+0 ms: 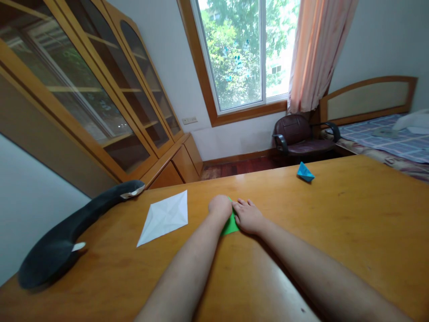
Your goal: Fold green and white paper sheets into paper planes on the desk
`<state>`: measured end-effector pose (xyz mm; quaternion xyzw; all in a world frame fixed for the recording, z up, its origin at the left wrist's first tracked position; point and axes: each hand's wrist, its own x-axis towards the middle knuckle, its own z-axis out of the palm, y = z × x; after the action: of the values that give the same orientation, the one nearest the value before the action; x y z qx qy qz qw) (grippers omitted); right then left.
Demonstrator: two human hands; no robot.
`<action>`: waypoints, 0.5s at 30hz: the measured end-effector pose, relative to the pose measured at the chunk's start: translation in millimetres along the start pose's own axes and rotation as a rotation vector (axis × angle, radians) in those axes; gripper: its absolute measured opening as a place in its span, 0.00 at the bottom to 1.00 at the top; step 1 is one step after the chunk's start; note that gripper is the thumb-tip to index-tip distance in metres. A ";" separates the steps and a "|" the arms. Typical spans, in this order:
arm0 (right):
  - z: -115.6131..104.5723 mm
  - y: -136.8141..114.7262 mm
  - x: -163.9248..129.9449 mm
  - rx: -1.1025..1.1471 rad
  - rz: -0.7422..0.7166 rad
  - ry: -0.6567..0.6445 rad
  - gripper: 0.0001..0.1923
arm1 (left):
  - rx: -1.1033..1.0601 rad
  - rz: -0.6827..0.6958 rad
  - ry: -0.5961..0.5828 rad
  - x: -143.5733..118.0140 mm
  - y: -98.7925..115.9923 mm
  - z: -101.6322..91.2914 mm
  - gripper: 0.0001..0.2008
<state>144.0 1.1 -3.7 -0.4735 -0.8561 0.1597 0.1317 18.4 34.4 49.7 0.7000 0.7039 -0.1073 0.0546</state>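
A piece of green paper (230, 227) lies on the wooden table (321, 232), partly covered by both hands. My left hand (220, 205) rests on its left side, with the fingers curled under and hidden from view. On the right side, my right hand (248, 216) presses down with its fingers stretched out and slightly spread. A sheet of white paper (166, 217) with crease lines lies flat to the left of my hands. Farther back on the right stands a small folded blue paper boat (305, 172).
A black desk lamp (70, 237) lies along the table's left side. Beyond the table are a glass-door cabinet (110, 89), a window (234, 58), a dark red armchair (298, 134) and a bed (378, 134).
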 end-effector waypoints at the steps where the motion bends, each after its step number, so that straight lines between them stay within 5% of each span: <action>1: -0.2 0.0 0.0 0.006 -0.001 0.003 0.30 | 0.013 -0.010 0.005 -1.0 3.6 -0.5 0.14; 6: -1.8 -0.4 -0.3 0.032 -0.001 0.014 0.29 | 0.046 0.009 0.007 -1.8 7.3 -2.2 0.14; 15: -1.6 2.0 0.7 0.020 -0.022 0.003 0.28 | -0.016 0.158 -0.008 0.8 -17.7 -7.0 0.12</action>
<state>145.8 2.9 -2.9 -0.4630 -0.8594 0.1662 0.1393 1.2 36.9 57.6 0.7524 0.6472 -0.0997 0.0714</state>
